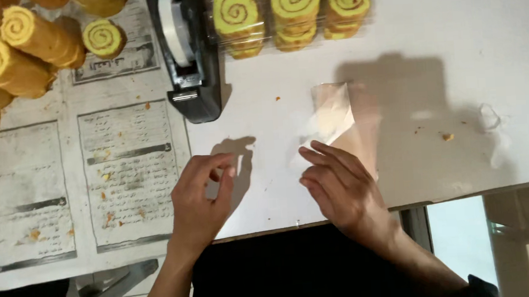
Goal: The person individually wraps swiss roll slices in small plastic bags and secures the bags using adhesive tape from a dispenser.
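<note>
On white tabletop (391, 24): my right hand (340, 190) flat, fingers together, pinning clear wrapper (330, 117); left hand (200, 198) pinching air, empty. Best keep wrapper flat, uncreased.

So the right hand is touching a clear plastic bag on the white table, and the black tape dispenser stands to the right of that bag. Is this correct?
Not quite. In the head view the right hand does touch the clear plastic bag on the white table, but the black tape dispenser stands to the left of that bag, not to the right. The rest is correct.
</note>
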